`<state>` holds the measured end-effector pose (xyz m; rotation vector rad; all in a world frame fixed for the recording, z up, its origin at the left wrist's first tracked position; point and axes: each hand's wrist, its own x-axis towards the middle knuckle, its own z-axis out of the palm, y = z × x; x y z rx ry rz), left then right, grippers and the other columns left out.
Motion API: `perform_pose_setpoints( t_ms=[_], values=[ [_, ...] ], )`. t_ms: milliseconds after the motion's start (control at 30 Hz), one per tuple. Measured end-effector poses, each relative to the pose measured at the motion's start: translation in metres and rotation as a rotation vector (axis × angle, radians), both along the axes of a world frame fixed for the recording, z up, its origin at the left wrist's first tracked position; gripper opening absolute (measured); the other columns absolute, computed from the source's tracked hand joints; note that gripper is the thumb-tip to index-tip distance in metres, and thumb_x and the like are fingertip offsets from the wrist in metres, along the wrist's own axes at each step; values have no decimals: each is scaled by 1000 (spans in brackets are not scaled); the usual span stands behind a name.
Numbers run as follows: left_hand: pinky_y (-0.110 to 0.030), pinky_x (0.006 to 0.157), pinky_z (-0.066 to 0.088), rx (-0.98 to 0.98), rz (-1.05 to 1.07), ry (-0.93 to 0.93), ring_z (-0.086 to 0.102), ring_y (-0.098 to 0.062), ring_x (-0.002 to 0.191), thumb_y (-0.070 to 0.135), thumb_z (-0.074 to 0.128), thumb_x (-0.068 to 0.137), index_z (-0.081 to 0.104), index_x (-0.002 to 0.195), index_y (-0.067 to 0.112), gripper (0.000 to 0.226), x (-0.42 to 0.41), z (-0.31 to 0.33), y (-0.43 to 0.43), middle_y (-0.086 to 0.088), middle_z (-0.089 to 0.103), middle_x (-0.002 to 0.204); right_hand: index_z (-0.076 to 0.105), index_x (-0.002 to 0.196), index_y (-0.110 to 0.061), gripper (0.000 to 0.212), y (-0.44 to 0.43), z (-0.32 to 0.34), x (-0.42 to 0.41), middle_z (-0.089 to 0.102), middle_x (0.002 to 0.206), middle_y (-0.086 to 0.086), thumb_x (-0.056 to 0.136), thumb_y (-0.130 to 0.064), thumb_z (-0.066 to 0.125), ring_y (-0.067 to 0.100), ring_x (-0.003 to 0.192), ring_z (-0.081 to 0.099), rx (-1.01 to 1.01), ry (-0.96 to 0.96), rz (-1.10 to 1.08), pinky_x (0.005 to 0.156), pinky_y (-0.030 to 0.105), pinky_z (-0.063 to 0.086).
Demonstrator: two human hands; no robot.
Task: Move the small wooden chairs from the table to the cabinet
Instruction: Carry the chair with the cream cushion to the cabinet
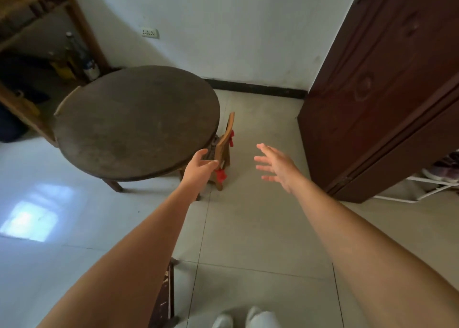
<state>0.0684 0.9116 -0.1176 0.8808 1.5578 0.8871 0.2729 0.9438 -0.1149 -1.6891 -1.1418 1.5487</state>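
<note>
A small wooden chair (224, 141) with red ties stands on the floor, tucked against the right edge of the round dark table (134, 121). Its backrest rises beside the tabletop; the seat is mostly hidden under the table. My left hand (200, 166) reaches to the backrest, thumb and fingers apart, fingertips at its near edge, not closed around it. My right hand (273, 166) hovers to the right of the chair, fingers spread, holding nothing. The dark brown cabinet (385, 92) stands at the right.
A wooden shelf unit (37, 42) with bottles and clutter stands behind the table at the left. A white shoe rack (437, 181) sits beside the cabinet. Part of a dark wooden piece (165, 293) shows under my left forearm. Tiled floor lies between table and cabinet.
</note>
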Motion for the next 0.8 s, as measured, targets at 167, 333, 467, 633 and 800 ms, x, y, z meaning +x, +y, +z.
perform_pose_setpoints(
  t_ms=[167,333,467,633,800],
  values=[
    [-17,63,41,-4,1,40,52,0,81,21,55,92,37,140,23,52,31,-16,87,4,59,111,43,139,-31,54,97,-19,31,59,132,3,90,-55,46,22,112,59,-3,-6,16,89,41,50],
    [-18,62,39,-35,51,98,53,-6,86,22,54,93,37,141,22,51,64,-44,182,-3,56,130,38,141,-35,55,213,-43,55,53,139,2,91,-56,43,23,116,56,-35,-29,122,89,42,50],
    [-27,76,40,-84,67,131,52,-13,102,21,55,92,37,141,23,52,81,-75,250,-4,52,136,36,141,-40,54,292,-75,56,48,143,0,90,-54,46,22,112,54,-88,-51,209,84,39,49],
    [-35,89,49,-186,48,218,54,-21,115,19,57,90,36,142,24,56,78,-128,317,-4,49,140,29,144,-40,62,370,-132,39,45,144,1,88,-45,54,23,110,54,-171,-58,231,86,43,51],
    [-35,94,48,-312,-51,347,53,-26,118,14,59,86,36,141,17,60,63,-199,370,-8,49,139,17,146,-43,79,424,-200,1,41,145,0,82,-32,62,22,112,53,-257,-69,243,79,46,55]
  ],
)
